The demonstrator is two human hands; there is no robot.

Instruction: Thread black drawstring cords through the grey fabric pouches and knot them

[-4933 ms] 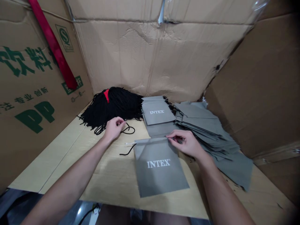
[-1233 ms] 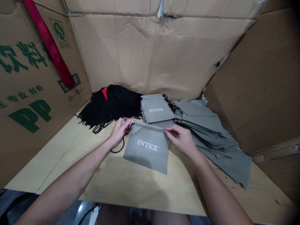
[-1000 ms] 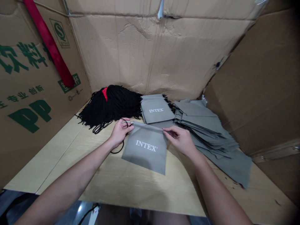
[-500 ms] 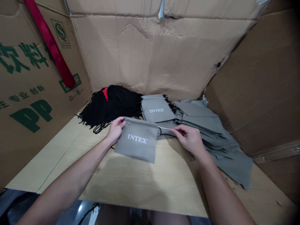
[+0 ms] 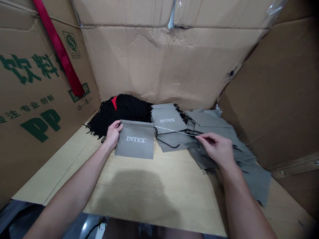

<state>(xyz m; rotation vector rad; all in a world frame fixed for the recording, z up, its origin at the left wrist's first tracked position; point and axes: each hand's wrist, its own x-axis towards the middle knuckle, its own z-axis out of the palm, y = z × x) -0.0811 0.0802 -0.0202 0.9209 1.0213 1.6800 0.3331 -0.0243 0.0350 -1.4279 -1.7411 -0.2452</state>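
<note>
A grey drawstring pouch [image 5: 134,146] printed INTEX hangs just above the table, its top left corner pinched in my left hand [image 5: 114,133]. My right hand [image 5: 216,146] is closed on the end of a thin, shiny wire-like rod [image 5: 175,131]. The rod runs leftward to the pouch's top right corner; whether part of it lies inside the top hem is hidden. A black cord [image 5: 165,142] comes out at that same corner and droops in a loose curve, its free end to the right.
Behind the pouch lies a heap of black cords [image 5: 129,108] with a red tie. A stack of INTEX pouches [image 5: 166,114] is beside it, and more grey pouches [image 5: 224,132] are piled at the right. Cardboard walls [image 5: 129,59] enclose the wooden table [image 5: 139,192].
My right hand has drawn the rod to the right, so more of it shows. The black cord now trails out of the pouch's corner. My left hand and the pouch have shifted left.
</note>
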